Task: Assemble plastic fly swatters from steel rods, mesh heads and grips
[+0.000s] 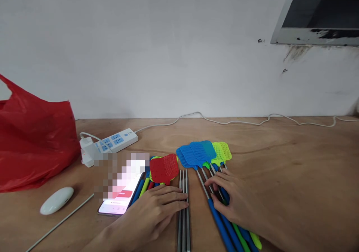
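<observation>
My left hand [158,209] lies with its fingers stretched out, fingertips resting on several slim metal rods [183,222] placed side by side. Under and beyond that hand are fly swatters, a red swatter head [164,168] on top and coloured handles partly hidden. My right hand [230,197] is over a second pile of fly swatters, thumb and forefinger apart beside a metal shaft [202,183]. This pile has blue swatter heads [196,154] and yellow-green swatter heads [223,151] at the far end; blue handles [220,226] and green ones point towards me.
Left of the swatters lies a lit phone [117,203], partly pixelated. A white power strip [120,140] with a plugged-in adapter sits behind it. Further left are a white oval object [57,200] and a red plastic bag [36,140]. A white cable [232,123] runs along the wall.
</observation>
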A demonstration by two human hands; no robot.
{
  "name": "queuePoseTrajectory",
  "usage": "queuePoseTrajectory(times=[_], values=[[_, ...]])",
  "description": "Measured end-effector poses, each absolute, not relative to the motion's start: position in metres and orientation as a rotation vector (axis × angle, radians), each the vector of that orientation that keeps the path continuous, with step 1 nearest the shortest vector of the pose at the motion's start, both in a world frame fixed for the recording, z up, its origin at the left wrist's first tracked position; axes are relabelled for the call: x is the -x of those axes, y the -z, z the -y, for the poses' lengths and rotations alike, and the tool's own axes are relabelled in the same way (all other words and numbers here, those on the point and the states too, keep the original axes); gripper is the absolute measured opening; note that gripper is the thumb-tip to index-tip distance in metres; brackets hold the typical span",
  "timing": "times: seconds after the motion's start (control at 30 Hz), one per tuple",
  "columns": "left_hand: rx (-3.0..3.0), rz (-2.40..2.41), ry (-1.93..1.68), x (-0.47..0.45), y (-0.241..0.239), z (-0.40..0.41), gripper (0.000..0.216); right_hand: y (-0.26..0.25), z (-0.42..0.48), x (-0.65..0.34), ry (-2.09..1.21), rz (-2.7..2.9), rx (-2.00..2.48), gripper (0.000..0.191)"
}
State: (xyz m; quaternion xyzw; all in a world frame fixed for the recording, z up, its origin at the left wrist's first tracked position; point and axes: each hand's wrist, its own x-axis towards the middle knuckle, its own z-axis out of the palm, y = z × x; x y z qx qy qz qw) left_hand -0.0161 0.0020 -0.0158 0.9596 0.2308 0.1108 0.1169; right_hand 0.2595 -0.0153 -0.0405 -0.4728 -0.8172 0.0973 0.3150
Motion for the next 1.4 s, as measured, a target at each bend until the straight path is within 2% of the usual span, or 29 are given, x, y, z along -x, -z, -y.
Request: queuePoseTrajectory(times=[0.23,0.5,0.77,0.87,1.0,1.2,1.4], values=[[-2.788,-0.687,-0.337,0.016,0.017,-0.001,0.051,0.039,0.015,-0.26,-0.235,2.164,1.286,0.019],[-2.8,-0.683,-0.296,0.013,0.016,0.0,0.051,0.038,0.015,-0.262,-0.271,2.185,1.415,0.033],[-2.797,-0.679,-0.35,0.013,0.018,0.001,0.05,0.041,0.015,-0.263,-0.277,1.987,1.313,0.023],[-2.785,-0.673,-0.351,0.013,0.018,0.001,0.051,0.04,0.015,-0.263,-0.415,1.83,1.233,0.022],[-2.768,-0.662,-0.395,0.014,0.019,0.0,0.054,0.036,0.014,-0.262,-0.764,1.554,1.195,0.021],[-2.765,-0.702,-0.376,0.016,0.018,0.002,0.053,0.022,0.009,-0.263,-1.237,1.223,1.054,0.047],[-2.803,-0.813,-0.541,0.019,0.02,0.003,0.048,0.024,0.005,-0.264,-1.512,1.005,1.001,0.052]])
